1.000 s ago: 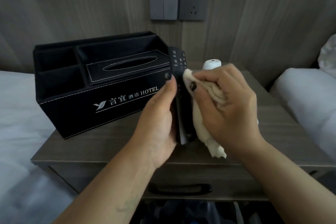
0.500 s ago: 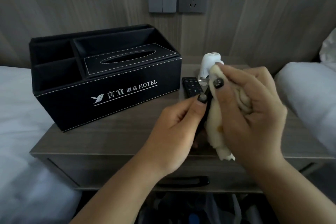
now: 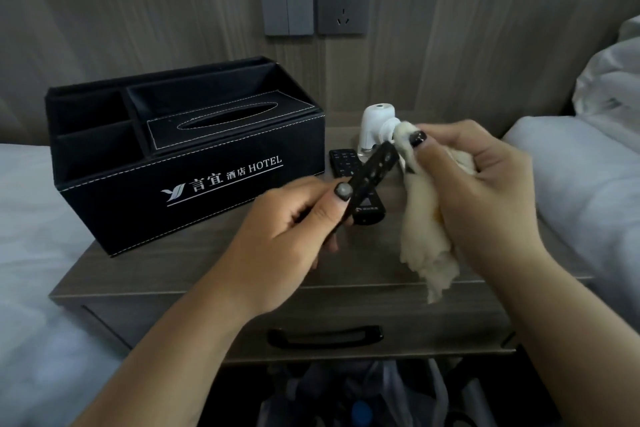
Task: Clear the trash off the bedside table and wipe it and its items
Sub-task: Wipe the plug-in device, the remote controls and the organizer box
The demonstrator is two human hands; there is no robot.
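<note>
Organiser (image 3: 194, 163) left of remote (image 3: 343, 161) on table (image 3: 166, 274)

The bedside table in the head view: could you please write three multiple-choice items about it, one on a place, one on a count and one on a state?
1. Where on the bedside table does the black organiser box stand?
A. On its left part
B. On its right edge
C. In the drawer

2. How many black remotes show?
A. One
B. Two
C. Four

3. What is the state of the drawer?
A. Pulled fully out
B. Removed
C. Closed

Answers:
1. A, since the box fills the table's left side, left of the white device.
2. B, since the left hand holds one remote and a second remote lies on the table behind it, while the right hand holds the cream cloth.
3. C, since its front with the black handle sits flush under the tabletop.
</note>
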